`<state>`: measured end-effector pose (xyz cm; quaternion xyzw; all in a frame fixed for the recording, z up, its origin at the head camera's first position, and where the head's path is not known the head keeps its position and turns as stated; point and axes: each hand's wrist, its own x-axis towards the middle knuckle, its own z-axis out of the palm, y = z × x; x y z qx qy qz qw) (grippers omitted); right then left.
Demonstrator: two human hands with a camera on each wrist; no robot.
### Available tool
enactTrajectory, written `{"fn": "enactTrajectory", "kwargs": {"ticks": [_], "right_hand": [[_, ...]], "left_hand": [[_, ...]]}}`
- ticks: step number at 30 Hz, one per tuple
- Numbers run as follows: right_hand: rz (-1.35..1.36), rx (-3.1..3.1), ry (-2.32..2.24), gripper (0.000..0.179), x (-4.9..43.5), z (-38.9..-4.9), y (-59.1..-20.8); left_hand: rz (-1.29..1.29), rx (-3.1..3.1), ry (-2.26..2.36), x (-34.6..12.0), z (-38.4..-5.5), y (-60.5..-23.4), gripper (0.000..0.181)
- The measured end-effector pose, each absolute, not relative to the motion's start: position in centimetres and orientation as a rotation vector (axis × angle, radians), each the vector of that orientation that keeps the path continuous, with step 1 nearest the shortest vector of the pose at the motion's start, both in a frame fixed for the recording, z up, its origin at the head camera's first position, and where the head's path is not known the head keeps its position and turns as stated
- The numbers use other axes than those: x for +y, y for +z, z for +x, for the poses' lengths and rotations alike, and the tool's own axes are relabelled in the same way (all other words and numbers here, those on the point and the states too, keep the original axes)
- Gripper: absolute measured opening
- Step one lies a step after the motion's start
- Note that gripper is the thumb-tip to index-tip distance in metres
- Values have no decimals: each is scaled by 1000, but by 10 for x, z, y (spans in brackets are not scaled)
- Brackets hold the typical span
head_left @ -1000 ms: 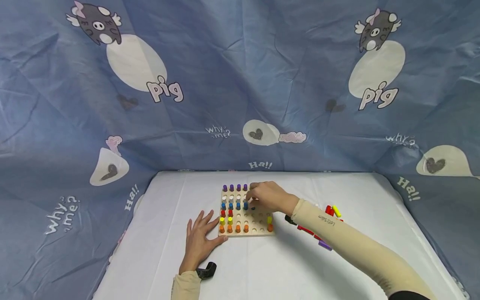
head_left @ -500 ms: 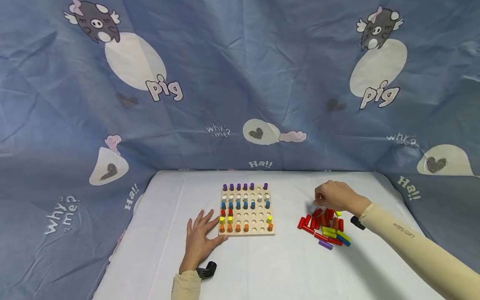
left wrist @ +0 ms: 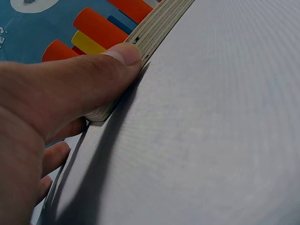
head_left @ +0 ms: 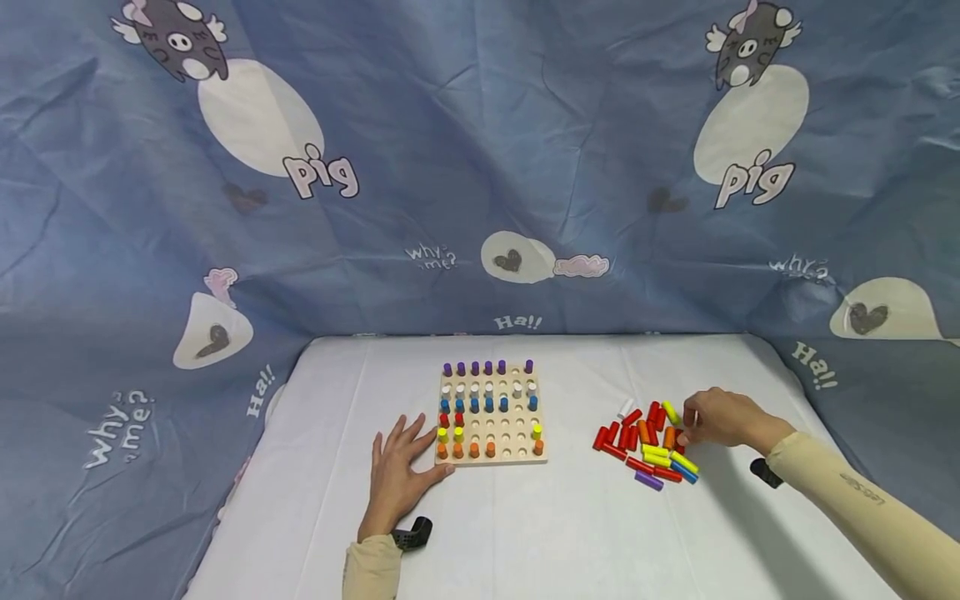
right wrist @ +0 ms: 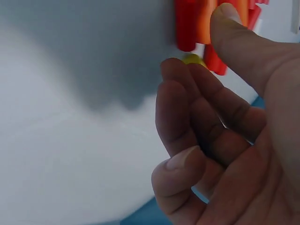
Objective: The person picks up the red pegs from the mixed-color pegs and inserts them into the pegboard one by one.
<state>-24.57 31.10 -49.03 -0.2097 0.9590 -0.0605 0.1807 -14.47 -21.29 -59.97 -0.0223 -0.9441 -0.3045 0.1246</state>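
My left hand (head_left: 401,475) lies beside the left front corner of a wooden peg board (head_left: 491,461), fingers spread. In the left wrist view its thumb (left wrist: 125,54) rests on the board's layered edge, close by orange pegs (left wrist: 101,26). Purple, white, blue, red, yellow and orange pegs stand upright in rows, with bare holes among them. On the right, my right hand (head_left: 723,417) reaches the right side of a heap of loose pegs. From the right wrist, its fingers are bent with the thumb apart and nothing between them; a red peg (right wrist: 186,28) lies beyond the fingertips.
The heap is mostly red pegs (head_left: 615,451), with yellow pegs (head_left: 656,451), a blue peg (head_left: 684,472), a purple peg (head_left: 648,481) and a white peg (head_left: 626,407). A white cloth (head_left: 540,533) covers the table. A blue printed curtain (head_left: 420,167) hangs behind it.
My right hand has left the board and swung right, first above the heap's far side, then down to its right side. The left hand keeps its place at the board.
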Motion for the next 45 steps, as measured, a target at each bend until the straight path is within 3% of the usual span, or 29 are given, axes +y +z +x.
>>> {"fn": "enactTrajectory", "kwargs": {"ticks": [19,33,40,45], "right_hand": [[-609,2622,-328,34,311,-249,-511],[-399,2609,-565,35,310,-244,-519],[-345,2683,-586,18,308,-243,-523],[-301,2735,-565,19,301,-241,-524]], "left_hand": [[-53,-2753,-893,-212,-142,-598,74],[-60,-2731,-863,-212,-142,-599,73],[-63,-2719,-860,-212,-143,-601,73],[-43,-2755,-869,-212,-143,-599,74]]}}
